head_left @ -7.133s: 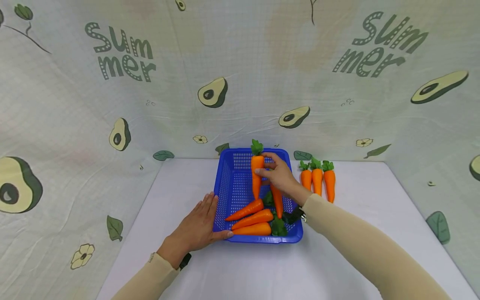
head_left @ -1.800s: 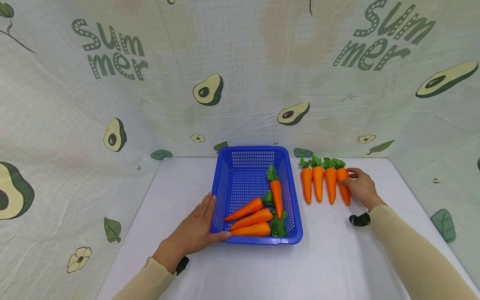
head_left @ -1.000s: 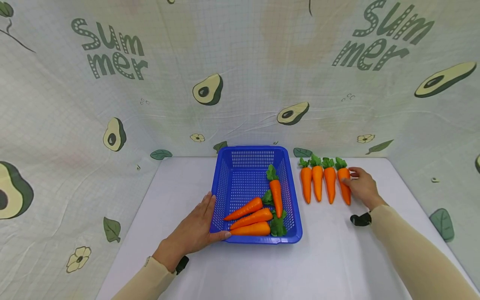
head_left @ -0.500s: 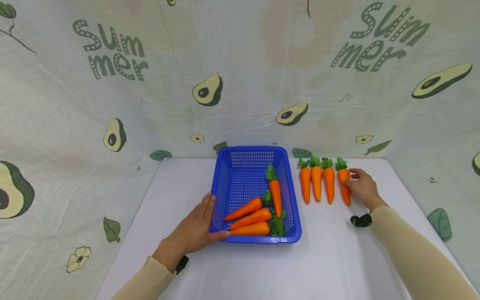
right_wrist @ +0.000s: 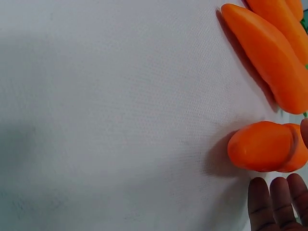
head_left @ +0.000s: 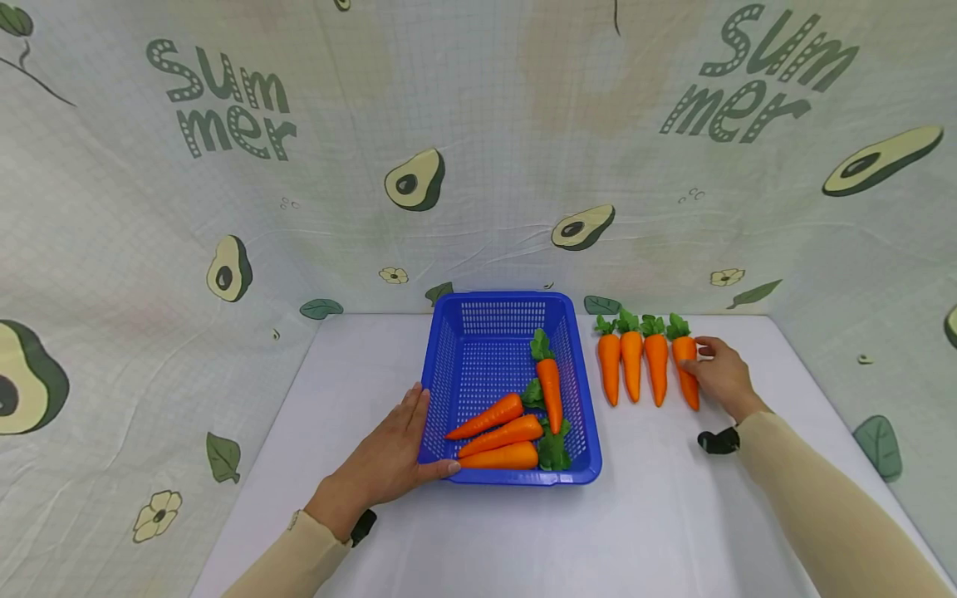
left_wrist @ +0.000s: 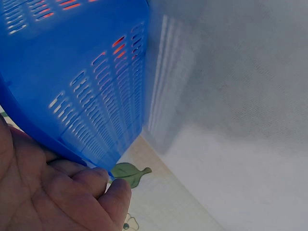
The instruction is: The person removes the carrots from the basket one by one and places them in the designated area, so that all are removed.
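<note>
My left hand (head_left: 385, 453) rests along the left side of the blue plastic basket (head_left: 592, 390), fingers straight and thumb on the front rim. In the left wrist view its fingertips (left_wrist: 120, 190) lie at the basket's edge. On the right, my right hand (head_left: 721, 372) pinches the rightmost carrot (head_left: 684, 365), with thumb and fingers on either side of its orange body. The right wrist view shows that carrot (right_wrist: 262, 147) tip-first, with fingers (right_wrist: 262, 202) below it. To its left lie three carrots (head_left: 631, 365) side by side, green tops toward the back.
In the basket, three carrots (head_left: 501, 432) lie crosswise at the front and another carrot (head_left: 549, 386) lies lengthwise by the right wall. The white table (head_left: 516, 540) meets a printed cloth backdrop (head_left: 493, 124) at the back and sides.
The carrot my right hand held over the basket is now at the right end of the row. Over the last two seconds its leafy top shifted slightly. My left hand stays at the basket.
</note>
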The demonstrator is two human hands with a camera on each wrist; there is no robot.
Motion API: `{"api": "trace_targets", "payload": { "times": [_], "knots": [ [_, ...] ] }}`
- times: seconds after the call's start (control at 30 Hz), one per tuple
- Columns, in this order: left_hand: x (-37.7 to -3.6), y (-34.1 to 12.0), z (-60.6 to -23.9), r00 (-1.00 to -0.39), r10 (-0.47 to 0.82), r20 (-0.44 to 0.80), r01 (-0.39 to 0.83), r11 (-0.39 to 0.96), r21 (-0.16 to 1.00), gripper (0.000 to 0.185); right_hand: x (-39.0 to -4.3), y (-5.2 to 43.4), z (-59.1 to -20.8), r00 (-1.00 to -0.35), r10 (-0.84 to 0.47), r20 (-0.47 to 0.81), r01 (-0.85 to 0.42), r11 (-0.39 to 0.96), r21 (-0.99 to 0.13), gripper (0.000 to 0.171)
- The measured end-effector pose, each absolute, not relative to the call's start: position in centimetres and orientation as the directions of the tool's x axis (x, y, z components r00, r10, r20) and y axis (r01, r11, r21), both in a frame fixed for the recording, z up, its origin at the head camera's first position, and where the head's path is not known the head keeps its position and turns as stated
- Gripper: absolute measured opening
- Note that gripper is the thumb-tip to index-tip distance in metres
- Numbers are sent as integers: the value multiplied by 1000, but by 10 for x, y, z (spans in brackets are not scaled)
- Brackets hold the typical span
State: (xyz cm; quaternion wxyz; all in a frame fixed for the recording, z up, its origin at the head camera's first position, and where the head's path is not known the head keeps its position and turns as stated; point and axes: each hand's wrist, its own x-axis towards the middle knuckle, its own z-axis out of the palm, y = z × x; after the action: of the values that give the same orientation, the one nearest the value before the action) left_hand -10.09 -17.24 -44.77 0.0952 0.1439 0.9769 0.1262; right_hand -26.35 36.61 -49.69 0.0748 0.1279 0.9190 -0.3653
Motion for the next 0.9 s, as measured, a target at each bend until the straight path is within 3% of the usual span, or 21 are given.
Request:
{"api": "trace_targets", "payload": {
  "times": [0.47, 0.9],
  "knots": [
    [-101, -173, -447, -941, 306, -146, 259, 927, 273, 128, -263, 332, -471, -986, 153, -63, 157, 750, -643, 62],
    [-101, -173, -448, -940, 313, -137, 272, 927, 257, 127, -243, 245, -408, -994, -77, 74, -107, 713, -693, 60]
  ]
}}
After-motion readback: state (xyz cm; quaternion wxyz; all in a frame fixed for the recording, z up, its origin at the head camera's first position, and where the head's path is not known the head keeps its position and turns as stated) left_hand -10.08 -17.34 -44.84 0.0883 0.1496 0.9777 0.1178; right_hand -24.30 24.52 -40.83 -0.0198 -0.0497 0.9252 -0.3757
